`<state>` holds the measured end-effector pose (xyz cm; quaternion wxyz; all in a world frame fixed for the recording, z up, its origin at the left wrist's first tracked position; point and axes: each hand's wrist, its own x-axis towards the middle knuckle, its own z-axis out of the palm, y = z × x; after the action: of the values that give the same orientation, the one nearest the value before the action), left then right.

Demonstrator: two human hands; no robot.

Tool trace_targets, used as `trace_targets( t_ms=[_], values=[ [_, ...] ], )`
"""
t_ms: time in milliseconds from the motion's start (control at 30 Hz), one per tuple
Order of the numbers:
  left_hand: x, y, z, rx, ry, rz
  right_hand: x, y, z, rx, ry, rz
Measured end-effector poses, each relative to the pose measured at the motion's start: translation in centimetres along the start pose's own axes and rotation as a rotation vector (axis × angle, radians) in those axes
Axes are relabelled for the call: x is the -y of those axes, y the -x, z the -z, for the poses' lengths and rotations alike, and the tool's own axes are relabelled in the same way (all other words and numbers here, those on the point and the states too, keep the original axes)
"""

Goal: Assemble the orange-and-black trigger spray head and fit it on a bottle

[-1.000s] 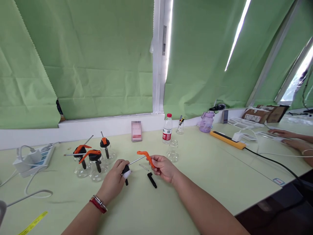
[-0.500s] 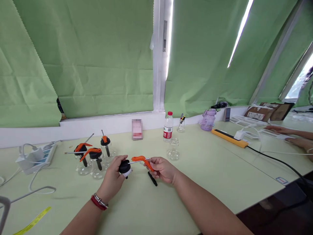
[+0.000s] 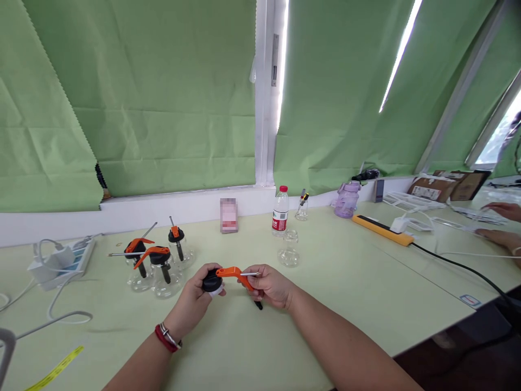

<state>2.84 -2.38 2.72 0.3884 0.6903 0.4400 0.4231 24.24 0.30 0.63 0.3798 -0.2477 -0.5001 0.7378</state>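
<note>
My left hand (image 3: 197,300) is closed around a round black pump cap (image 3: 211,281) with a white underside. An orange curved lever (image 3: 233,271) reaches from the cap to my right hand (image 3: 269,287), whose fingers pinch its far end. A thin metal tube (image 3: 250,274) also lies at those fingers; whether it joins the cap is unclear. Just under my right fingertips, on the table, lies a black stick-like part (image 3: 258,305), mostly covered. Behind my hands stands a lidless glass bottle (image 3: 288,255).
Several glass bottles with black caps and orange levers (image 3: 160,258) stand at left, near a power strip (image 3: 83,260). Farther back are a water bottle (image 3: 280,212), a pink box (image 3: 228,216) and a purple jug (image 3: 347,200). Another person's hands (image 3: 499,239) are at far right.
The orange lever has turned and its left end now meets the black cap. The cap has tilted in my left hand. The metal tube's tip now points right, over my right fingers.
</note>
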Motion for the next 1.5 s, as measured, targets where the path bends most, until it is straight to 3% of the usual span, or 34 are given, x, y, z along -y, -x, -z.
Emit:
trace_targets(
  t_ms=[233,500,900,967,1100,1167,1300,1500],
  values=[
    [-0.4,0.3,-0.3,0.063,-0.032,0.006,-0.3,-0.1,-0.1,0.017,0.049,-0.015],
    [-1.4,0.9,0.0,0.222,0.125,0.084,-0.5,0.0,-0.3,0.057,0.075,-0.046],
    [-0.8,0.5,-0.4,0.207,0.158,0.033,-0.2,-0.2,-0.2,0.027,0.111,-0.01],
    [-0.7,0.3,-0.3,0.136,0.176,0.041,0.0,-0.5,0.2,-0.067,0.184,0.026],
    [-0.4,0.0,-0.1,-0.006,0.286,0.091,0.4,-1.0,2.0,-0.459,0.425,0.107],
    [-0.3,-0.1,0.0,-0.038,0.314,0.103,0.4,-1.1,2.7,-0.578,0.633,0.159],
    [-0.4,-0.1,0.0,-0.073,0.27,0.112,0.0,-1.5,2.6,-0.535,1.003,0.147],
    [-0.6,-0.2,-0.1,-0.082,0.123,0.14,0.3,-2.4,0.6,-0.469,1.294,-0.131]
  ],
)
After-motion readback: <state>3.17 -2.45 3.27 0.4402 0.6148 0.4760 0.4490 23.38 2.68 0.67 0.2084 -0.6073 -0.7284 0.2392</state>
